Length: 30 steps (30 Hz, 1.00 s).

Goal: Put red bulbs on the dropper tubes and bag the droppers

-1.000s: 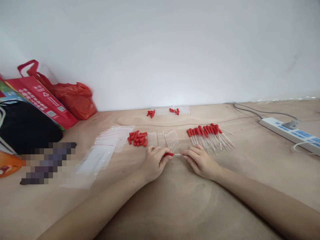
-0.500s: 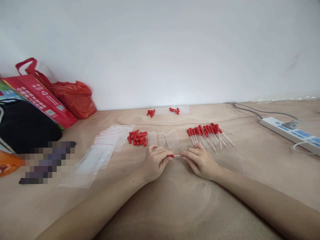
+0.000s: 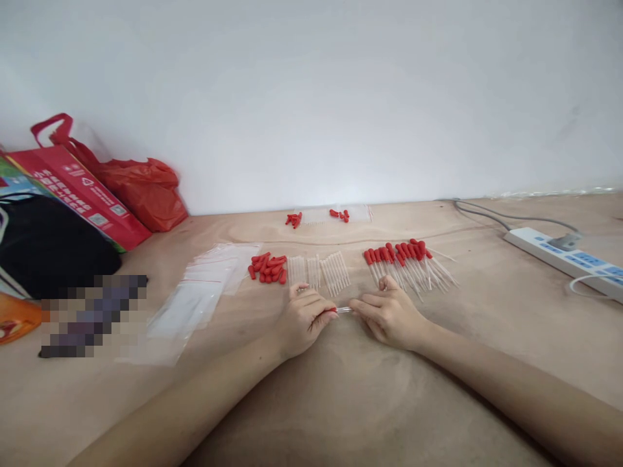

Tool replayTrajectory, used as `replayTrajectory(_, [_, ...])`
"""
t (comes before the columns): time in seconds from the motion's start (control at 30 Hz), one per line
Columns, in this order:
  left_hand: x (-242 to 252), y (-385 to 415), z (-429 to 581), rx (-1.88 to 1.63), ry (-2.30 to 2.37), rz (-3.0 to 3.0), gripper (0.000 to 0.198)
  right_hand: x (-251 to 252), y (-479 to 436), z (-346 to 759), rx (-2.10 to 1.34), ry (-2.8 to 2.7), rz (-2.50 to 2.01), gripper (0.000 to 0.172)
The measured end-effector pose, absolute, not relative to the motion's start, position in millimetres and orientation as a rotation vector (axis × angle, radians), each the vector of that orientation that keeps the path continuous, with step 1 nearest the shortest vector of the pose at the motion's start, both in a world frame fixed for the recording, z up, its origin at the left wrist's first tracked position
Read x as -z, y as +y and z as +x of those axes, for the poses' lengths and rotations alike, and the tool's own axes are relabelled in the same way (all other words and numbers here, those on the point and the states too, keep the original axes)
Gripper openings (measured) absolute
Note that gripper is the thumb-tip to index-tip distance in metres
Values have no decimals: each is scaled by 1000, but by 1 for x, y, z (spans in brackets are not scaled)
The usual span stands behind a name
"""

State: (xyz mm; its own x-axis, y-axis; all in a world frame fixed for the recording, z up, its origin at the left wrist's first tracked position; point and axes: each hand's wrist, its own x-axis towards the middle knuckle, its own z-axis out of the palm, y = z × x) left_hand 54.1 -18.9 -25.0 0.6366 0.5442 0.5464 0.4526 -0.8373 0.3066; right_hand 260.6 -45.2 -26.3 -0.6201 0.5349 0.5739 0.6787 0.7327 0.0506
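My left hand pinches a red rubber bulb, most of it hidden by the fingers. A clear glass dropper tube runs from the bulb to my right hand, whose closed fingers grip its other end. Whether the tube sits inside the bulb cannot be made out. Just beyond my left hand lie a pile of loose red bulbs and rows of bare glass tubes. Beyond my right hand several droppers with red bulbs fitted are laid side by side.
Flat clear zip bags spread at the left. Near the wall, another clear bag lies with a few red bulbs. Shopping bags and a black bag stand far left; a power strip with cables lies right.
Both hands have shifted slightly toward me, the bulb and tube coming with them. Less of the red bulb shows past my left fingers. The things on the table have stayed put.
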Motion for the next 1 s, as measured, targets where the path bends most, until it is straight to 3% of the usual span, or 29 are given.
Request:
replayTrajectory(0.27, [26,-19,54,-960,792,2743,18,26,-45,258,515,-2372,-867,24])
replayTrajectory(0.7, [25,-20,56,-927,721,2794,18,23,-46,251,133,-2440,-913,21])
replayTrajectory(1.0, [24,-17,56,-931,801,2746,14,21,-43,249,150,-2469,-998,22])
